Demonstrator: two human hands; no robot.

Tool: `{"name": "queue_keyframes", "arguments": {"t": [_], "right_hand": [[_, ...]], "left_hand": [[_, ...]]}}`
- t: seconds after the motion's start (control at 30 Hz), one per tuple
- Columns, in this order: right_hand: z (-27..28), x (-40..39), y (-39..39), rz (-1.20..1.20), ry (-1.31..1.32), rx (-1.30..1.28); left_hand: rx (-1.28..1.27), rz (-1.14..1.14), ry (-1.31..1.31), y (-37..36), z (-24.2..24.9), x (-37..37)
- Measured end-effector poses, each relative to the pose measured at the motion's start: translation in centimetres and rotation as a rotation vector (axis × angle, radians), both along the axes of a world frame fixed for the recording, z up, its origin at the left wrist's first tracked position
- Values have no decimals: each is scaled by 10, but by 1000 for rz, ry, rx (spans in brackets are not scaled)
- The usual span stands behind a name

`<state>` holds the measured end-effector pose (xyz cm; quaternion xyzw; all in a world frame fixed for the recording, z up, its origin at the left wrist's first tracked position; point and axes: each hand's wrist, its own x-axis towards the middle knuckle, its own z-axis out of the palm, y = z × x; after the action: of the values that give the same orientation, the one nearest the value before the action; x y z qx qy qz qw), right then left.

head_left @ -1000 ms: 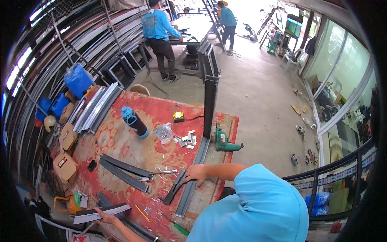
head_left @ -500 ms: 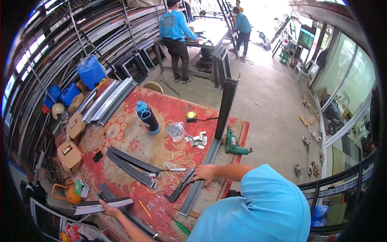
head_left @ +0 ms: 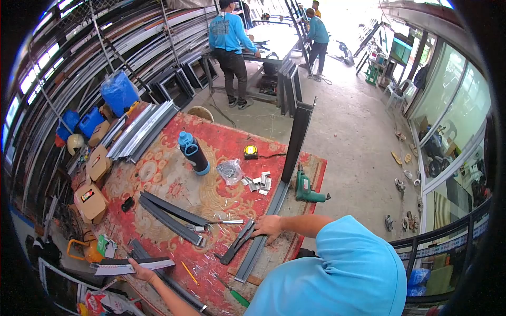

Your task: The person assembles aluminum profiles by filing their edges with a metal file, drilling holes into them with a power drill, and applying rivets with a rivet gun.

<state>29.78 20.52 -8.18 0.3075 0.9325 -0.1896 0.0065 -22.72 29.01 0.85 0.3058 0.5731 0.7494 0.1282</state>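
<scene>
At the lower left, my left hand [head_left: 141, 270] is closed round a dark profile strip [head_left: 118, 267] with a white printed face. My right hand [head_left: 268, 226] grips a long grey metal profile [head_left: 252, 259] that lies along the right side of the table. Its far end meets a dark upright frame piece [head_left: 296, 139]. Against the right fingers, on the left, lies a dark two-armed piece [head_left: 237, 243] whose kind I cannot make out. Two dark profile strips [head_left: 168, 218] lie in the middle of the table. A yellow pencil [head_left: 190, 272] and a green-handled screwdriver [head_left: 239, 298] lie nearer me.
A blue-topped bottle [head_left: 194, 154], a tape measure [head_left: 250, 151], a plastic bag [head_left: 230, 171] and small metal brackets [head_left: 258, 183] stand or lie on the red patterned table cover [head_left: 158, 181]. A green drill [head_left: 308, 188] lies at the right edge. Co-workers [head_left: 230, 45] stand beyond.
My left hand has shifted very slightly with the strip, whose tilt has changed a little. My right hand stays on the grey profile. A far co-worker has raised their head a little.
</scene>
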Motion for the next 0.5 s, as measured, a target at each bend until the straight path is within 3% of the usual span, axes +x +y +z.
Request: {"name": "queue_keyframes", "arguments": {"t": [0.17,0.5], "right_hand": [[2,-1,0,-1,-38,-17],[4,-2,-1,-30,-4,-33]], "left_hand": [[-32,43,58,9,-23,-21],[-97,15,-6,0,-6,-5]]}}
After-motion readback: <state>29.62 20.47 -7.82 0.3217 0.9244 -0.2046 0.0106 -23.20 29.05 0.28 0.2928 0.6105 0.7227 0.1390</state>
